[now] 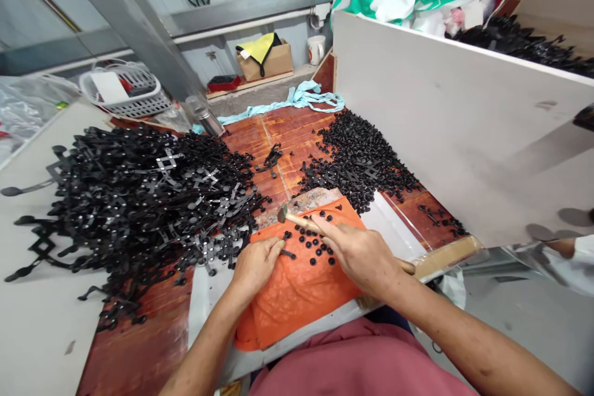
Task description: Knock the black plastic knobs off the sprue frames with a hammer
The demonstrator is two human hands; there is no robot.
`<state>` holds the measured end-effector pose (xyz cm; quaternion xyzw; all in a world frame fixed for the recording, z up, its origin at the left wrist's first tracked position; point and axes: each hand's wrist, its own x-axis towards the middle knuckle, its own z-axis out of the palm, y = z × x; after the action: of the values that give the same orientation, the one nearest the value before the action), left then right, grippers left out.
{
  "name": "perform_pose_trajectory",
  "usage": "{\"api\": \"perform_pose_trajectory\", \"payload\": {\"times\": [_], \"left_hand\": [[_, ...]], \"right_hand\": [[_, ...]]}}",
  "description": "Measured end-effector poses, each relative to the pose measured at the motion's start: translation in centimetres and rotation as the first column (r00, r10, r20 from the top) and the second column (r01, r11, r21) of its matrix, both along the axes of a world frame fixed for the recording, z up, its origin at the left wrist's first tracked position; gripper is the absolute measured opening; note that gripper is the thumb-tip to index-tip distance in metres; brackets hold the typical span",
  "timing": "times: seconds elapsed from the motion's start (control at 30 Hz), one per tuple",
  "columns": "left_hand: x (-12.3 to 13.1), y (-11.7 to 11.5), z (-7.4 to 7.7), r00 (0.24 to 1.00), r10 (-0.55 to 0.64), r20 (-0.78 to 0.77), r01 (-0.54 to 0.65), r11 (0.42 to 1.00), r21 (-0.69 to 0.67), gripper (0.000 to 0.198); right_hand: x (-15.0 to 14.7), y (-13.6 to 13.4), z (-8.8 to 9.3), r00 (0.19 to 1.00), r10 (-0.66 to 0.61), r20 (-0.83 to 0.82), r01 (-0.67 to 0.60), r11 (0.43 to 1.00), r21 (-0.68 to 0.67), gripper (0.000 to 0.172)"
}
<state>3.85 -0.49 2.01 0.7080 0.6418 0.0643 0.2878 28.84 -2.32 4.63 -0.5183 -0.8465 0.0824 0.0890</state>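
My right hand (364,253) is wrapped round the wooden handle of a small hammer (299,220), whose head hangs over the far left part of an orange cloth (297,303). Close to the hammer head, my left hand (255,266) pinches a small black linkage part (288,253) against the cloth. Several round black caps (312,262) lie scattered on the cloth between both hands. Beyond the cloth's far edge shows a rough stone block (320,199), partly covered. My fingertips hide some of the linkage part.
A big heap of black scissor-like linkages (139,198) spreads on the left. At the right back lies a pile of small black parts (357,154), beside a tall grey board (440,117). A metal flask (208,119), a white basket (125,90) and a mug (316,49) stand at the back.
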Motion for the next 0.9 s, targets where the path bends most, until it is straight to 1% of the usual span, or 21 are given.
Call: {"api": "perform_pose_trajectory", "payload": {"times": [0.13, 0.17, 0.23, 0.27, 0.3, 0.33, 0.37, 0.43, 0.5, 0.53, 0.6, 0.67, 0.73, 0.8, 0.9], "left_hand": [[0.2, -0.2, -0.1, 0.999, -0.014, -0.036, 0.014, 1.0, -0.009, 0.042], [0.1, -0.3, -0.1, 0.999, -0.006, -0.043, 0.006, 1.0, -0.001, 0.04], [0.0, -0.6, 0.2, 0.999, 0.049, -0.021, -0.049, 0.998, 0.025, 0.034], [-0.1, -0.7, 0.5, 0.997, 0.081, 0.016, -0.082, 0.996, 0.037, 0.037], [-0.2, -0.8, 0.7, 0.993, 0.097, 0.071, -0.101, 0.994, 0.051, 0.045], [-0.4, -1.0, 1.0, 0.987, 0.086, 0.137, -0.095, 0.993, 0.064, 0.052], [-0.5, -1.1, 1.1, 0.978, 0.05, 0.201, -0.066, 0.995, 0.076, 0.053], [-0.4, -1.1, 1.3, 0.955, -0.015, 0.297, -0.011, 0.996, 0.084, 0.044], [-0.1, -1.1, 1.1, 0.948, -0.006, 0.319, -0.014, 0.998, 0.06, 0.037], [0.2, -1.0, 0.9, 0.954, 0.013, 0.298, -0.031, 0.998, 0.054, 0.036], [0.8, -0.9, 0.4, 0.978, 0.022, 0.205, -0.041, 0.995, 0.09, 0.035], [1.3, -0.8, 0.1, 0.997, -0.01, 0.072, 0.001, 0.991, 0.132, 0.034], [1.7, -0.8, -0.1, 0.998, -0.03, -0.046, 0.036, 0.991, 0.127, 0.036], [2.0, -0.9, -0.1, 0.993, -0.036, -0.109, 0.048, 0.993, 0.111, 0.037], [2.4, -0.9, -0.2, 0.987, -0.024, -0.157, 0.042, 0.993, 0.113, 0.036]], "right_hand": [[-0.3, -0.2, -0.8, 0.998, 0.013, 0.06, -0.01, 0.998, -0.056, 0.05], [-0.2, -0.2, -1.0, 0.999, 0.017, 0.035, -0.015, 0.998, -0.069, 0.05], [0.4, -0.1, -1.1, 0.994, -0.003, -0.11, -0.007, 0.996, -0.085, 0.051], [1.0, -0.1, -1.0, 0.979, -0.04, -0.201, 0.022, 0.996, -0.09, 0.05], [1.7, -0.2, -0.9, 0.954, -0.09, -0.285, 0.065, 0.993, -0.099, 0.049], [2.6, -0.3, -0.9, 0.925, -0.148, -0.349, 0.118, 0.987, -0.108, 0.048], [3.5, -0.5, -0.9, 0.899, -0.205, -0.388, 0.172, 0.978, -0.119, 0.048], [5.4, -1.2, -1.4, 0.873, -0.286, -0.395, 0.248, 0.958, -0.144, 0.048], [7.1, -2.2, -2.2, 0.87, -0.324, -0.372, 0.278, 0.945, -0.172, 0.048], [7.8, -2.8, -2.8, 0.87, -0.337, -0.36, 0.286, 0.939, -0.189, 0.048], [8.8, -4.1, -3.9, 0.863, -0.369, -0.346, 0.305, 0.925, -0.226, 0.047], [9.4, -5.1, -5.0, 0.85, -0.397, -0.345, 0.323, 0.912, -0.253, 0.047], [9.7, -5.9, -6.0, 0.837, -0.418, -0.352, 0.341, 0.903, -0.262, 0.047], [9.8, -6.3, -6.7, 0.827, -0.434, -0.358, 0.356, 0.896, -0.265, 0.046], [9.9, -6.4, -7.3, 0.824, -0.454, -0.341, 0.373, 0.885, -0.278, 0.046]]}}
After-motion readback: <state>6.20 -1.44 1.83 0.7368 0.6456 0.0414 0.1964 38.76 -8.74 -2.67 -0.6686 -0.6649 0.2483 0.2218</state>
